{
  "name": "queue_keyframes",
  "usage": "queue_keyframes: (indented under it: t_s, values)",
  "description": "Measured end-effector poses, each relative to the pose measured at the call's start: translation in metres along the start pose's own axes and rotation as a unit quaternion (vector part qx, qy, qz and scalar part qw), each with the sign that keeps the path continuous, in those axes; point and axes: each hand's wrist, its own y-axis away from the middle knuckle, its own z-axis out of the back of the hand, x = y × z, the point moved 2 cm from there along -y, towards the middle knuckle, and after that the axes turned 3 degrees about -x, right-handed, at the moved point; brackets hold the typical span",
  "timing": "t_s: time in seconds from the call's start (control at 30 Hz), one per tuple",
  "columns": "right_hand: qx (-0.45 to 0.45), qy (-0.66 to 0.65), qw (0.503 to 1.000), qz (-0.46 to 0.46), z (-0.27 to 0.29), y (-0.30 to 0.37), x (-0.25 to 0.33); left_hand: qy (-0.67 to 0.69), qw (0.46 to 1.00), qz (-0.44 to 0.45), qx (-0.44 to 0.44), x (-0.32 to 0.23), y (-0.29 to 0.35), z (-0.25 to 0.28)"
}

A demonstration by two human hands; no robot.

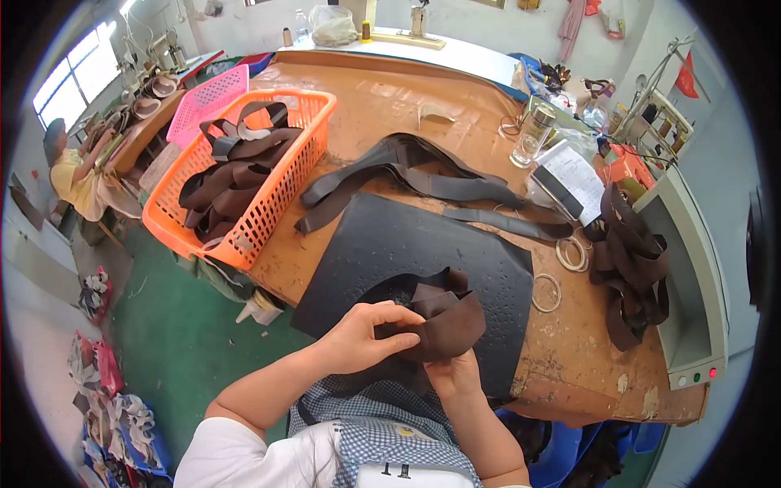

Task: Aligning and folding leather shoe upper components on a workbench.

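Note:
A wide dark brown strip (452,328), leather-like and curled into loops, is held up over the near edge of a black mat (390,236). My left hand (370,332) pinches the strip's edge between thumb and fingers from the left side. From below, my right hand (454,372) grips the same strip; most of its fingers are hidden behind the material. Part of the strip hangs down towards my checked apron (382,423). Farther up the table lies a loose bundle of long flat brown strips (407,171).
An orange basket (281,183) of looped brown strips stands at the left, beside a pink basket (207,98). More looped strips (626,268) lie at the right by a grey machine frame (691,244). Tape rings (547,293), a glass jar (533,137) and papers (573,183) lie near. Another person (77,167) sits far left.

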Motion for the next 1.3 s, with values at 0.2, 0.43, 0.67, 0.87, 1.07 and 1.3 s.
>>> queue_keyframes:
  t_s: [0.2,0.43,0.67,0.87,1.07,1.3]
  values:
    - [-0.016,0.020,1.000,-0.005,0.003,0.010,0.005,-0.041,0.996,-0.073,0.030,0.000,-0.003,-0.008]
    - [-0.006,-0.003,1.000,0.012,-0.001,0.013,0.014,-0.085,0.994,-0.067,-0.006,-0.012,0.000,-0.010]
    - [0.011,0.006,1.000,-0.003,-0.005,0.017,0.017,-0.006,0.999,0.002,-0.043,-0.001,0.001,-0.012]
    - [-0.003,0.015,1.000,-0.007,-0.004,0.024,0.019,0.083,0.995,0.052,-0.032,0.001,0.000,-0.014]
    - [-0.012,0.024,1.000,-0.011,0.002,0.026,0.018,0.087,0.993,0.077,-0.021,0.000,-0.002,-0.014]
    - [-0.014,0.024,1.000,-0.012,0.004,0.026,0.015,0.085,0.991,0.102,-0.020,0.002,0.000,-0.013]
